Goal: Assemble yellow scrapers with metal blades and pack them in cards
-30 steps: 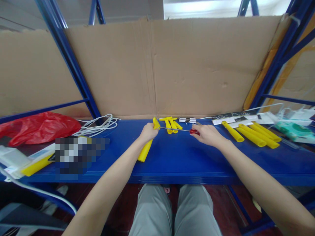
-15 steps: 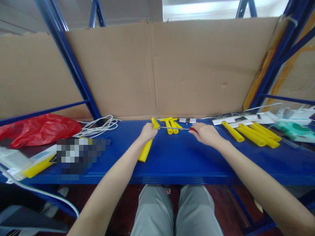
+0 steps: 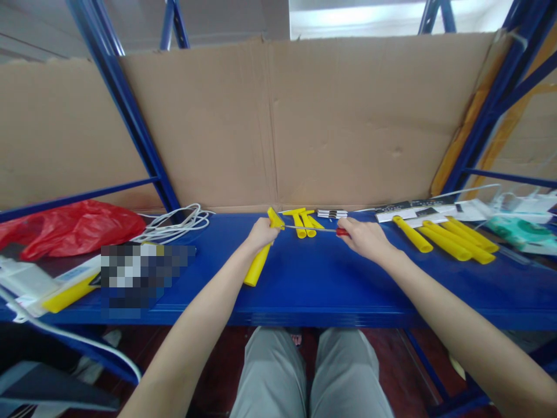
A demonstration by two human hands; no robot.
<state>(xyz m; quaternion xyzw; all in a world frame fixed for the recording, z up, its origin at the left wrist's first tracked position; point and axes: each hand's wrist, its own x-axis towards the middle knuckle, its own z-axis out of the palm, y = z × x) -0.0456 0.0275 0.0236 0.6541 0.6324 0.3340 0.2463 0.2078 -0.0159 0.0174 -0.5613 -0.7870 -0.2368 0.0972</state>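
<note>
Blue surface (image 3: 331,284), front edge nearest me on the feed. Item: one yellow tool (image 3: 257,267), left of centre, my left hand (image 3: 261,233) with fingers clenched around it below its head. Item: one screwdriver (image 3: 342,232), red handle gripped by the fingers of my right hand (image 3: 362,235), shaft reaching the tool's head; tip contact I cannot tell. Beyond, right: yellow handles (image 3: 448,242), grouped. Farther, centre: yellow T-shaped pieces (image 3: 299,224). Rear: cardboard sheet (image 3: 348,128), upright.

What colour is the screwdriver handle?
The screwdriver handle is red, best seen in the head view, partly hidden by the right hand.
</note>
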